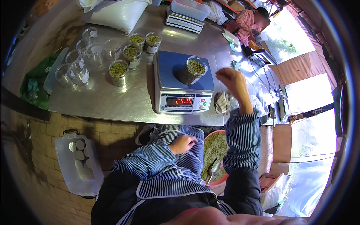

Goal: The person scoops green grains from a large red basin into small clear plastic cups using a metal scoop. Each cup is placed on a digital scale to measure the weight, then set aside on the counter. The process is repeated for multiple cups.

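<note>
My right hand [231, 81] is raised just right of the electronic scale, its fingers bent together. Whether a small thing is pinched between them is hidden. Close to it, a clear plastic jar [196, 67] of green seeds or kernels stands on the blue pan of the scale [168, 64]. The scale's display [180, 101] shows lit red digits. On the striped apron [188, 166] over my lap rests my left hand [184, 144], fingers curled, with nothing visible in it. Several filled jars [118, 73] stand left of the scale, beyond them several empty jars [78, 73].
A pink basin [216, 184] of green seeds with a metal scoop [216, 168] sits right of my lap. White lids lie in a plastic bin [63, 160] at left. A white sack [115, 17], another scale [184, 24] and a person [247, 24] are farther back. A glove [221, 102] lies nearby.
</note>
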The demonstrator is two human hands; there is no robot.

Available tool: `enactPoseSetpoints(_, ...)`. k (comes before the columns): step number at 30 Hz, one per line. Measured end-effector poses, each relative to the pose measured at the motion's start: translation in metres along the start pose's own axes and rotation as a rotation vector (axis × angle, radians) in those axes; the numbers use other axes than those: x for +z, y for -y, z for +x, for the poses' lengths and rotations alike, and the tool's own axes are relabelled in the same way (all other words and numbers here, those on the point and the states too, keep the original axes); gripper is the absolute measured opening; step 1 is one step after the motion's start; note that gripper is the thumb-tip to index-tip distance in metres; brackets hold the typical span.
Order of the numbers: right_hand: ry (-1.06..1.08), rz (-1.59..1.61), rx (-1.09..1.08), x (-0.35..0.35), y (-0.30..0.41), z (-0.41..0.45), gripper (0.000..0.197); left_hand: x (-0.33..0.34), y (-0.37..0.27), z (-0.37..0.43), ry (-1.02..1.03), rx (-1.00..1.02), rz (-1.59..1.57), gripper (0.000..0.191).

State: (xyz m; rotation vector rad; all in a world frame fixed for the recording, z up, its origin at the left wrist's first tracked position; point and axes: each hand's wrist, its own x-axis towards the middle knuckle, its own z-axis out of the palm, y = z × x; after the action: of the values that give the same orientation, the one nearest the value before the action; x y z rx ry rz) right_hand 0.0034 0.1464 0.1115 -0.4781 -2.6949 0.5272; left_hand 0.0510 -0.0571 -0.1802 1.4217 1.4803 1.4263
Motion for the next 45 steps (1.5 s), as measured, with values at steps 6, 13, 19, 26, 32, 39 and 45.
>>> enactPoseSetpoints(6, 0.060, -0.022, 0.204, 0.006, -0.077, -0.114, 0.016, 0.002, -0.001, 0.001, -0.012, 0.020, -0.017, 0.018)
enactPoseSetpoints(13, 0.142, -0.031, 0.541, 0.070, -0.201, -0.297, 0.017, -0.011, -0.036, 0.012, -0.286, 0.247, 0.110, 0.029)
enactPoseSetpoints(19, 0.531, -0.485, 0.548, 0.126, -0.300, -0.464, 0.036, -0.151, -0.141, 0.098, -0.800, 0.365, 0.574, 0.085)
enactPoseSetpoints(26, 0.195, -0.119, 0.819, 0.154, -0.261, -0.457, 0.028, -0.198, -0.084, 0.170, -0.678, 0.066, 0.425, 0.117)
enactPoseSetpoints(32, 0.156, -0.039, 0.802, 0.153, -0.267, -0.466, 0.026, -0.246, -0.100, 0.170, -0.877, 0.141, 0.591, 0.097)
enactPoseSetpoints(39, 0.355, -0.144, 0.924, 0.158, -0.266, -0.509, 0.028, -0.429, -0.135, 0.152, -1.094, -0.085, 0.951, 0.086)
enactPoseSetpoints(45, 0.459, 0.000, 0.999, 0.172, -0.240, -0.517, 0.031, -0.511, -0.071, 0.131, -1.033, -0.357, 1.134, 0.081)
